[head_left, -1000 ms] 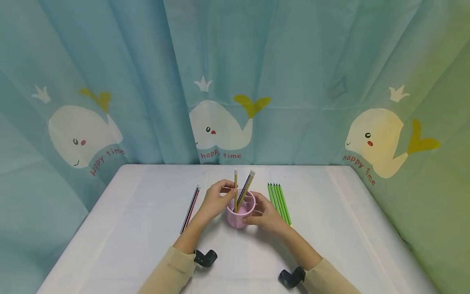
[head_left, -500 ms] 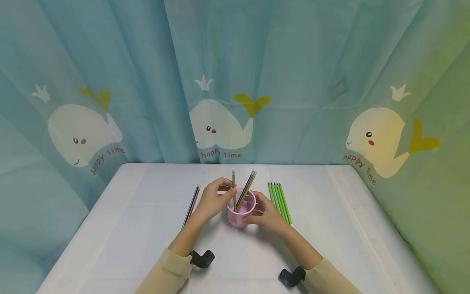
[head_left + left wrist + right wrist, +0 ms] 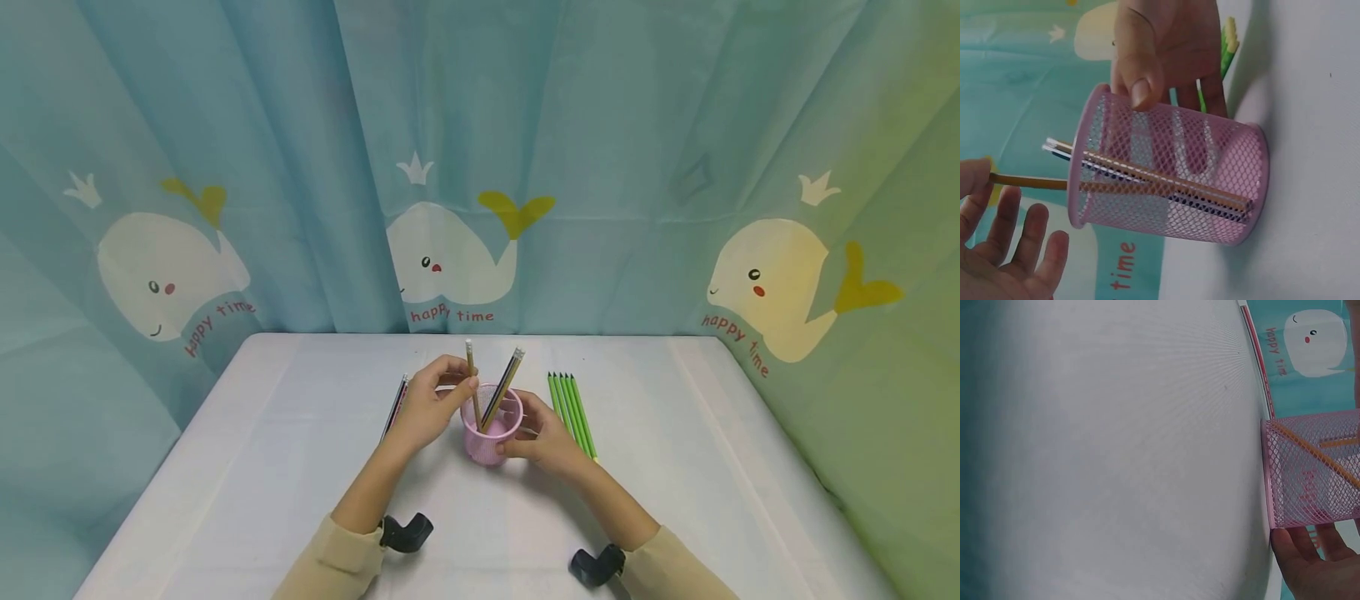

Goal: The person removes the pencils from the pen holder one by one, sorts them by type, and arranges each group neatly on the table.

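My left hand (image 3: pixel 431 404) pinches a yellow pencil (image 3: pixel 1029 182) between thumb and forefinger near its eraser end. The pencil's lower part is inside a pink mesh pen holder (image 3: pixel 486 452), with its lower end clear of the bottom. Its top leans slightly left. My right hand (image 3: pixel 551 442) grips the pen holder from the right, thumb in front and fingers behind. Yellow and dark striped pencils (image 3: pixel 504 386) lean to the right inside the holder, eraser ends up. In the right wrist view the holder's base (image 3: pixel 1267 475) stands on the white tabletop.
Several green pencils (image 3: pixel 572 417) lie side by side on the table, right of the holder. Dark and red pencils (image 3: pixel 394 408) lie to the left, partly hidden by my left hand. A blue-green whale-print curtain (image 3: pixel 600 167) hangs behind the table.
My left hand has shifted a little left and up, drawing the pinched pencil's top leftward and tilting it. The right hand and the pen holder stay nearly still.
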Motion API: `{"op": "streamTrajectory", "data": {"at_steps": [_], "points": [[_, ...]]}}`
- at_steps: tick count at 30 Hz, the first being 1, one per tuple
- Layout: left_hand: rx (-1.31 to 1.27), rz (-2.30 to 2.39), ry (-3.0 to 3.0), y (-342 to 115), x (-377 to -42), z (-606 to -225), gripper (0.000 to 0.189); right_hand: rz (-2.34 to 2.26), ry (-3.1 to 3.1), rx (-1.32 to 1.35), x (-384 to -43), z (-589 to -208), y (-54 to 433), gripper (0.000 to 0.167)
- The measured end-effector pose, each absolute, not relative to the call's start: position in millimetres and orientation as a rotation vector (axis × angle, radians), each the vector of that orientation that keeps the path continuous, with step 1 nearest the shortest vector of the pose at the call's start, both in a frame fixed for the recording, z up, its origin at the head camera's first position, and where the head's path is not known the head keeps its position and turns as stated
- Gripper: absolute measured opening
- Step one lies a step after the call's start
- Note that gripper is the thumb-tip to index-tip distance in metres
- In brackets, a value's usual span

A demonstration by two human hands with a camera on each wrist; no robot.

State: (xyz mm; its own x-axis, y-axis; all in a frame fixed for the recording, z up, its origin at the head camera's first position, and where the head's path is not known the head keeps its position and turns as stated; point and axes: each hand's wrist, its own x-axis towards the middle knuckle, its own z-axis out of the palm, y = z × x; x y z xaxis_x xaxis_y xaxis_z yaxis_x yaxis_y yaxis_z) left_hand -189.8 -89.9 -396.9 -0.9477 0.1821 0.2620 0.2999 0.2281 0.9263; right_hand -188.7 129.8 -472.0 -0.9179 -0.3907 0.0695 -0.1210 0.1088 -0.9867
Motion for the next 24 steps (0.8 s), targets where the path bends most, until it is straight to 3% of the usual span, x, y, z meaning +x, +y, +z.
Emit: {"op": "streamTrajectory", "data": {"at_steps": [24], "points": [[-0.558, -2.032, -2.155, -95, -189, -382, 0.023, -1.907, 2.159, -0.493, -188, -469, 128, 0.079]]}}
